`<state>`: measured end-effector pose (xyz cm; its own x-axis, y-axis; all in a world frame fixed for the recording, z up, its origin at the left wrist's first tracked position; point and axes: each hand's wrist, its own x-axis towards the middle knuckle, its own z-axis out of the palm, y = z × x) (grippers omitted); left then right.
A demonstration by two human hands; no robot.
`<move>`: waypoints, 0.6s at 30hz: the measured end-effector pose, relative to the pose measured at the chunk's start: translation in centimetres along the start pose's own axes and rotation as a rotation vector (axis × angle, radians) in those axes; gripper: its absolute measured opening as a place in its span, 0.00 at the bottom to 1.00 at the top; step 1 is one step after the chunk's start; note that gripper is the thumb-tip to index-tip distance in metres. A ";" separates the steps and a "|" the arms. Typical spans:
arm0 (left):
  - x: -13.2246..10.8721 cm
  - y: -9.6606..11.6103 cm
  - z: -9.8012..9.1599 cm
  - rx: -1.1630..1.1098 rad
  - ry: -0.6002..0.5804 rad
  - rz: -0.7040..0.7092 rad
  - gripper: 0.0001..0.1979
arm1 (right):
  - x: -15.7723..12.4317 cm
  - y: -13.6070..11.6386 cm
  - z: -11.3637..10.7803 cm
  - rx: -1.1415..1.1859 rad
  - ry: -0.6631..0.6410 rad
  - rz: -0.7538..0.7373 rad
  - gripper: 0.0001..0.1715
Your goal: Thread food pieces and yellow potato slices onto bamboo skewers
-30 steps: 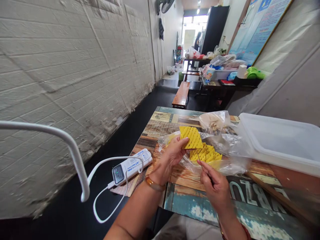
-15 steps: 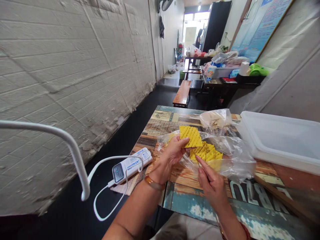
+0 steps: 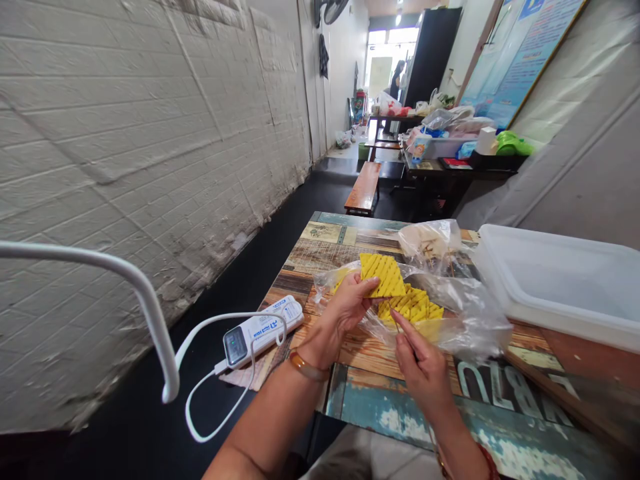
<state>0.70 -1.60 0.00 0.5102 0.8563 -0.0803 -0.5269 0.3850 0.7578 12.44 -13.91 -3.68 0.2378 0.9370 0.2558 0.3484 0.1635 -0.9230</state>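
My left hand [image 3: 356,299] pinches a flat yellow slab scored with slanting cuts [image 3: 383,275], raised over the table. In my right hand [image 3: 423,363] is a thin skewer [image 3: 398,325], gripped between thumb and fingers, its tip close below the slab's lower edge; whether it touches cannot be made out. More scored yellow slabs [image 3: 413,305] lie behind and below, on an opened clear plastic bag [image 3: 467,317]. Beyond them sits a second clear bag [image 3: 431,240] with thin sticks in it.
A white plastic tub [image 3: 560,280] stands on the right of the patterned wooden table [image 3: 320,250]. At the left edge lies a white power bank [image 3: 263,331] with a looped cable. A bench [image 3: 364,187] and a loaded table are farther back, with a person in the distance.
The view has shifted very slightly. Both hands keep nearly the same place, with the slab and the skewer still held.
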 end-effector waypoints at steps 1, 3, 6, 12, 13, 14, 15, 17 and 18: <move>0.0 0.0 0.0 0.001 0.002 -0.002 0.18 | 0.0 0.0 0.0 -0.004 0.000 0.001 0.23; -0.1 0.0 0.0 0.005 0.009 -0.005 0.18 | 0.0 0.0 0.0 -0.013 -0.003 0.004 0.23; -0.1 0.0 0.0 0.016 0.021 -0.010 0.17 | 0.1 0.0 0.0 -0.021 -0.004 -0.001 0.23; -0.1 0.0 0.0 0.010 0.010 0.001 0.18 | 0.2 -0.2 0.0 -0.012 0.006 -0.016 0.22; -0.1 0.0 0.0 0.006 0.008 -0.001 0.19 | 0.2 -0.3 0.0 -0.007 0.009 -0.015 0.22; -0.1 -0.1 0.0 0.003 0.009 -0.003 0.19 | 0.2 -0.3 0.0 -0.001 0.012 -0.015 0.22; -0.1 -0.1 0.0 0.000 0.011 -0.003 0.19 | 0.2 -0.3 0.0 0.004 0.014 -0.013 0.22; -0.1 0.0 0.0 -0.001 0.014 0.000 0.19 | 0.1 -0.2 0.0 0.011 0.016 -0.010 0.22; -0.1 0.0 0.0 0.000 0.016 0.002 0.19 | 0.1 -0.2 0.0 0.009 0.017 -0.011 0.22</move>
<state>0.66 -1.66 0.03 0.4980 0.8626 -0.0888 -0.5279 0.3828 0.7582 12.38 -13.81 -3.50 0.2492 0.9298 0.2710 0.3433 0.1768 -0.9224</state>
